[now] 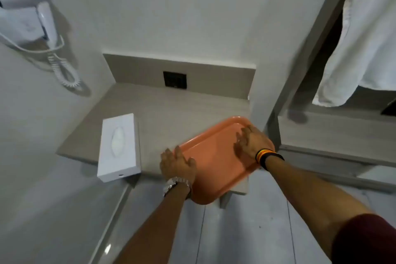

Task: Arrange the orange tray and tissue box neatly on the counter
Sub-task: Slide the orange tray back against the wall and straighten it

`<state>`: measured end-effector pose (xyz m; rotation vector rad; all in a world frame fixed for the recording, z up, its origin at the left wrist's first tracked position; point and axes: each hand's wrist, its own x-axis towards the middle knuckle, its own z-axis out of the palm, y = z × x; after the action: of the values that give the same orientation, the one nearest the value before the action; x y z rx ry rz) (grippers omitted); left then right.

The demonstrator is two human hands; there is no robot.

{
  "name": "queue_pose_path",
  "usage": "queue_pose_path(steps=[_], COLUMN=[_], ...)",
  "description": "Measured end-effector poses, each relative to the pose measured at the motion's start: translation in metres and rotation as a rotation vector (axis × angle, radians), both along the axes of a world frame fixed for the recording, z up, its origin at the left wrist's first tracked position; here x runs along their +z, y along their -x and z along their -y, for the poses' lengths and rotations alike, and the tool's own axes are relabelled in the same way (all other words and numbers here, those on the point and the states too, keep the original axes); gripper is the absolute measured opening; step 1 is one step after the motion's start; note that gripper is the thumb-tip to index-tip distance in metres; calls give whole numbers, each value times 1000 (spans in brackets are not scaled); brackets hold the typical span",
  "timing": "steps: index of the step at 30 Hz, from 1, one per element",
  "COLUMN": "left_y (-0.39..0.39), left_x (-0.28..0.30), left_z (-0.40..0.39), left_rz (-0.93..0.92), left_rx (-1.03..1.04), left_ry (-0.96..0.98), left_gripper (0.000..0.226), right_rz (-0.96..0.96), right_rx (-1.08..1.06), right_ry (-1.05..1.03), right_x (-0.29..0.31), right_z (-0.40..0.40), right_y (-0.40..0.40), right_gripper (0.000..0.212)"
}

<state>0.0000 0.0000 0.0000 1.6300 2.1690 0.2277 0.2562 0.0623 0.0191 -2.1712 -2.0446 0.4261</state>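
Both hands flat, fingers spread, gripping nothing: left hand (179, 164) on tray (216, 163) edge, right hand (251, 140) inside it, likely to slide the skewed, overhanging tray square; box (120, 146) at 9 o'clock on counter (171, 109).

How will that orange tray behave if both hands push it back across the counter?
The orange tray looks like smooth, rigid plastic, so it should probably slide flat without flexing. Its near corner overhangs the counter edge, so downward pressure there might tip it. With the left hand and right hand at opposite edges, uneven pushing would likely swivel it.
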Motion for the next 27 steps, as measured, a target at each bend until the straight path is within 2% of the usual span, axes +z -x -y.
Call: queue_pose_path(steps=[5,10,14,21,27], left_y=[-14,-28,-35,4,44], left_x=[-14,-15,-2,44,58], left_z=[0,1,-9,-83,-164], left_rz=[281,435,477,394,438], left_rx=[361,535,629,539,434], left_ry=[99,140,150,-11,-120], left_gripper=[72,67,62,71,69], right_rz=[24,-83,-236,-611,-710], right_rx=[-64,-108,-201,-370,-492], right_ry=[135,150,129,125,76], right_x=[-24,-35,-34,-13,-1], right_z=[-11,-19,-26,-55,-85], right_y=[-28,-43,-43,-34,2], right_gripper=[63,64,63,63,59])
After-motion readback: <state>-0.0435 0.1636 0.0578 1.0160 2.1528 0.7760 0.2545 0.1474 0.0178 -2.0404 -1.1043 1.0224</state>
